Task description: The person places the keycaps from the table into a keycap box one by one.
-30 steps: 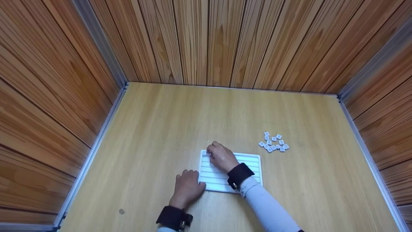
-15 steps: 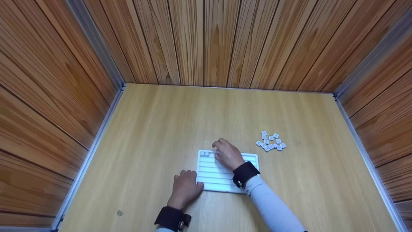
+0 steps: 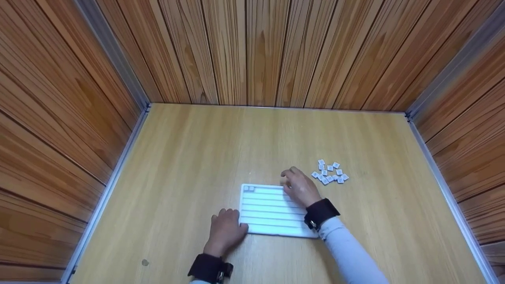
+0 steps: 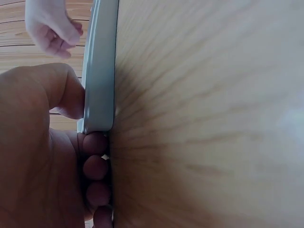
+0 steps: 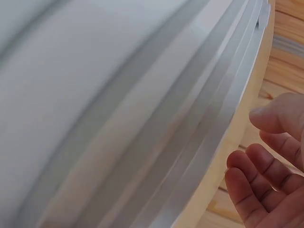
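A white ridged tray (image 3: 272,213) with slats running across it lies on the table. Two small tiles (image 3: 249,189) sit side by side in its far left corner. My left hand (image 3: 227,228) holds the near left corner of the tray: in the left wrist view the thumb presses against its edge, and the curled fingertips (image 4: 96,167) line up past the corner. Over the tray's far right corner hovers my right hand (image 3: 302,187), its fingers loosely bent and nothing between them. The right wrist view shows the thumb apart from the fingertips (image 5: 240,185), beside the tray's edge.
Several loose white tiles (image 3: 330,172) lie in a cluster on the table (image 3: 189,157), beyond the right hand. Wood-panelled walls (image 3: 252,51) enclose the table at the back and both sides. A small dark spot (image 3: 145,262) marks the table at the near left.
My right hand has let go of a small tile at the tray's far left corner and moved right towards the tile cluster. The left hand stays at the tray's near left corner.
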Motion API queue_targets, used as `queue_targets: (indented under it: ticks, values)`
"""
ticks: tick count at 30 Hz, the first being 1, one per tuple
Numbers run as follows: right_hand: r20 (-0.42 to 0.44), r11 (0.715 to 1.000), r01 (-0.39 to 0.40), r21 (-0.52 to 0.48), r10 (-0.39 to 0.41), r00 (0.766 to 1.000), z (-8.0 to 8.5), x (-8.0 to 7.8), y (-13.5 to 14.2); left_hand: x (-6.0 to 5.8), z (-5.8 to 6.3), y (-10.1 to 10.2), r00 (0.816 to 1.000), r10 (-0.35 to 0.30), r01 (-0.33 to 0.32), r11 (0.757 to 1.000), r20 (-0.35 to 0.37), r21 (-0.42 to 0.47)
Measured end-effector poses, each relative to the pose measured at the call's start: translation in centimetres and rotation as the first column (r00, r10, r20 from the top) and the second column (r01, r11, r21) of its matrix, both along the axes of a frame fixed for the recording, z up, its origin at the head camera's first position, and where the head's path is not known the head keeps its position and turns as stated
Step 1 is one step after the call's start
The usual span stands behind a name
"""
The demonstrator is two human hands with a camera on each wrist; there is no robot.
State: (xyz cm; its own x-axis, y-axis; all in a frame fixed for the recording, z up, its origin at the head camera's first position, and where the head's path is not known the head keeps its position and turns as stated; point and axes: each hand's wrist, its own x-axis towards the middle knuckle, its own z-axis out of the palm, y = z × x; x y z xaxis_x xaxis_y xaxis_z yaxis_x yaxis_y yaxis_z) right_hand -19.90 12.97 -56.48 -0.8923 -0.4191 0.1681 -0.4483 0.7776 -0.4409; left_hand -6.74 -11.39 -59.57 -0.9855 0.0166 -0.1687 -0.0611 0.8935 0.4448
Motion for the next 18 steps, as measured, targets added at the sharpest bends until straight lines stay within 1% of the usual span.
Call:
queue_targets:
  ticks: [4,9,11,14,18]
  values:
    - [0.001,0.999,0.04,-0.001,-0.04,0.999,0.1,0.1,1.6,0.0,-0.1,0.1,1.0,-0.003,0.003,1.0,-0.011,0.002]
    - [0.052,0.995,0.098,0.012,-0.098,0.994,0.2,0.1,3.9,0.0,0.0,0.1,1.0,-0.004,0.004,1.0,-0.006,0.007]
    - [0.06,0.994,0.111,0.007,-0.111,0.992,0.2,0.1,4.9,0.0,-0.1,0.1,1.0,-0.003,0.003,1.0,-0.004,0.006]
    - [0.033,0.992,0.127,-0.003,-0.126,0.991,0.2,0.0,6.3,0.0,-0.1,0.0,1.0,0.002,-0.002,1.0,0.005,0.006]
    - [-0.03,0.988,0.151,-0.02,-0.151,0.988,0.0,-0.2,8.1,-0.1,-0.1,0.0,1.0,-0.001,0.001,1.0,0.016,0.006]
